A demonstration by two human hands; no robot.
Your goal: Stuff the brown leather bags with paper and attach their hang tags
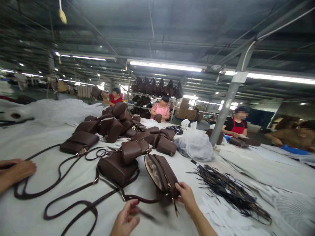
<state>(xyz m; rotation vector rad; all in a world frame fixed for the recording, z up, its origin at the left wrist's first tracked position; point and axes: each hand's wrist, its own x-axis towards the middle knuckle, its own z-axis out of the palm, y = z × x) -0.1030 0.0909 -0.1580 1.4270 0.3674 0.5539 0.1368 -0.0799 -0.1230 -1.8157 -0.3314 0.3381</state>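
Observation:
A dark brown leather handbag [163, 175] stands tilted on the white table with its zipped top gaping. Pale lining and clear plastic show inside it. My right hand [185, 196] grips the bag's near right end between thumb and fingers. Lower down, my left hand [126, 218] is open, its fingers slightly curled, just below the bag's brown strap [145, 199]; whether the fingertips touch it I cannot tell. Another brown handbag [118, 168] lies to the left, its long strap looping over the cloth.
A pile of brown handbags [112, 127] fills the table's middle. Black straps [228, 190] lie bundled at right, near clear plastic bags [195, 144]. Another person's hand [19, 173] rests at the left edge. Several co-workers sit or stand beyond, and a grey post [227, 105] rises at right.

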